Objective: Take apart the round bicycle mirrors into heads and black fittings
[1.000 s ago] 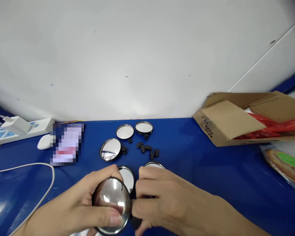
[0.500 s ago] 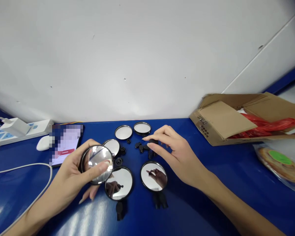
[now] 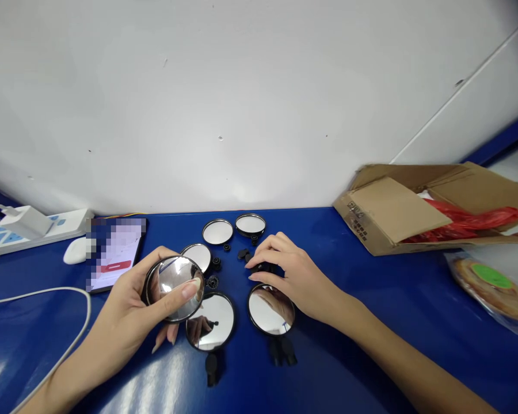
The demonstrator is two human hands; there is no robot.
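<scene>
Round mirror [image 3: 170, 280] sits above the surface [image 3: 332, 371] in our left hand [image 3: 132, 299], grip pinching it beneath the thumb, probably for steadiness; our right hand [image 3: 296, 276] curves over black pieces [image 3: 243, 253], clustered within easy reach, though we cannot tell whether it pinches one.

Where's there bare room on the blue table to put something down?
The blue table is bare between the right hand and the cardboard box, and below the nearest black pieces, between the forearms. The middle's crowded: mirrors and black pieces lie close together.
</scene>
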